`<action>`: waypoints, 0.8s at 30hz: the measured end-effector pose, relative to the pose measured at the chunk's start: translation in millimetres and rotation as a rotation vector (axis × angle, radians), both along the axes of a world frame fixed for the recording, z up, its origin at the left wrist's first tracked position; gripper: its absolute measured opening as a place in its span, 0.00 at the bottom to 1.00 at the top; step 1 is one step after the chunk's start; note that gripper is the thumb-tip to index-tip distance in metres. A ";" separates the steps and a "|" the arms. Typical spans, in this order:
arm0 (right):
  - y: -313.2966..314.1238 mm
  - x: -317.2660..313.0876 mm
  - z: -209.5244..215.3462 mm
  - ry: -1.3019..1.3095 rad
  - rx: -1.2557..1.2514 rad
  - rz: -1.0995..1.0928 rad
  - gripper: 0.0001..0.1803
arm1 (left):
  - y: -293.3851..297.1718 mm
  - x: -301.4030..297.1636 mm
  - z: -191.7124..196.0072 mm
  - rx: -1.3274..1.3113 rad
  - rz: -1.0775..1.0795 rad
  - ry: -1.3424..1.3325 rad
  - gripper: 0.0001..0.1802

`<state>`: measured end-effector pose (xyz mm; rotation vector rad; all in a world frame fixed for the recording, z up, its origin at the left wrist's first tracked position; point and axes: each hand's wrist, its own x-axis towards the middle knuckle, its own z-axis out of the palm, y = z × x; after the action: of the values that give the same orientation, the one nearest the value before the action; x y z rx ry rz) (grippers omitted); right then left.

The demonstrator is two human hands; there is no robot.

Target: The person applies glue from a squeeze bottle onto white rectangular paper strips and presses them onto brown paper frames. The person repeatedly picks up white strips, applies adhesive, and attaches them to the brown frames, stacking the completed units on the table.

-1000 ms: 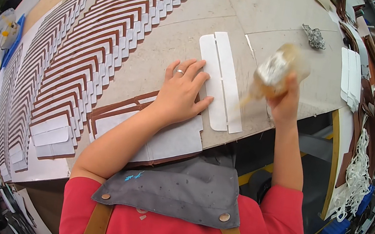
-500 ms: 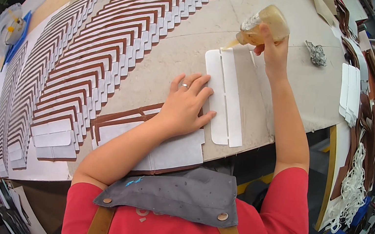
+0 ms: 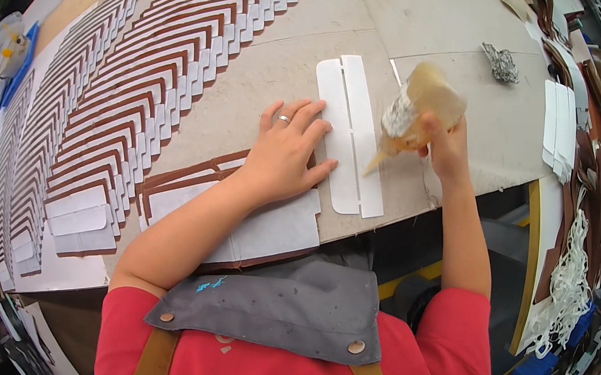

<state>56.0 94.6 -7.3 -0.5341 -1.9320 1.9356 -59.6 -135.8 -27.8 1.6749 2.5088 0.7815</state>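
Observation:
A white panel (image 3: 336, 134) with rounded left corners lies on the table, a narrow white strip (image 3: 368, 127) along its right side and a thin gap between them. My left hand (image 3: 284, 145) is open, fingers spread, with its fingertips at the panel's left edge. In my right hand (image 3: 447, 144) is a squeeze bottle (image 3: 413, 107) of yellowish liquid, wrapped partly in silvery foil. It is tipped nozzle-down, the tip by the strip's right edge; whether it touches cannot be told. Under my left forearm lie brown-edged white pieces (image 3: 275, 223).
Overlapping rows of brown-edged white pieces (image 3: 170, 62) cover the table's left side. A crumpled foil ball (image 3: 501, 64) sits far right, with white panels (image 3: 557, 127) near the right edge. White cords (image 3: 571, 272) hang beyond it. A blue tray (image 3: 21, 65) stands far left.
My right hand has brought the bottle nearer to me, from the strip's far end to alongside its nearer half. My left hand stays at the panel's left edge. The whole view has shifted slightly.

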 end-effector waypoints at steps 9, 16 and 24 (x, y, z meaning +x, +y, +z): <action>-34.3 47.9 28.6 0.175 0.238 0.259 0.45 | 0.7 0.3 -1.8 -0.005 -0.003 0.033 0.23; -18.7 62.9 42.5 0.083 0.368 0.221 0.46 | -0.8 1.8 -1.0 -0.006 -0.008 0.014 0.23; 41.1 27.0 23.5 0.437 0.009 -0.170 0.39 | -0.5 4.6 2.8 -0.027 -0.025 -0.005 0.24</action>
<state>83.0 135.8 16.1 -0.2360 -1.5666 1.7580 -55.0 -136.3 -25.0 1.6910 2.4786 0.7457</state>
